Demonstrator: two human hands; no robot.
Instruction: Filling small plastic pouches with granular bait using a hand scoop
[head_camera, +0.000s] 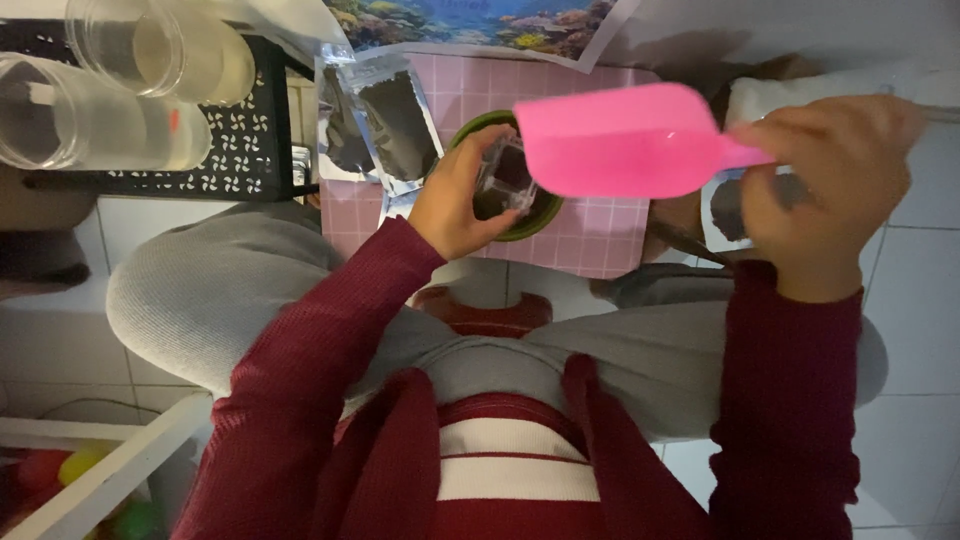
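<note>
The left hand (455, 205) clamps a small clear pot (505, 175) over the green bowl (535, 215), catching spills. The right hand's (835, 190) fingers wrap the pink scoop (620, 140), blade level above it

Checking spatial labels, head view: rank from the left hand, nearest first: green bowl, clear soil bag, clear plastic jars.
1. Green bowl: right beside the left hand, under the small clear container it holds.
2. Clear soil bag: just up-left of the hand, on the pink mat.
3. Clear plastic jars: far upper left, on the black crate.
</note>
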